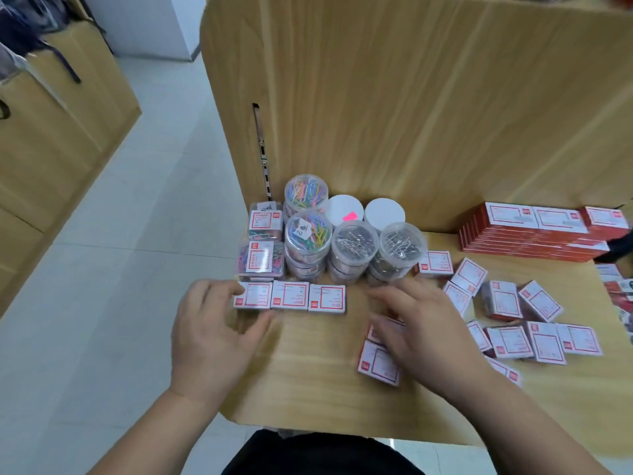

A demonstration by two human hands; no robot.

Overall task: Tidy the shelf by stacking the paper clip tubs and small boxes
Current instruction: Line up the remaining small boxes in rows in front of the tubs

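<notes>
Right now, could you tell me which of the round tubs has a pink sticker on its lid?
The left white-lidded tub in the back row; its neighbour has a plain white lid, and the others show clips.

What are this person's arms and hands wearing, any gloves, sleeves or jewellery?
Nothing: the left hand and right hand are bare, with no gloves, rings or watch visible, and no sleeve covers either forearm. A black garment shows at the bottom edge.
</notes>
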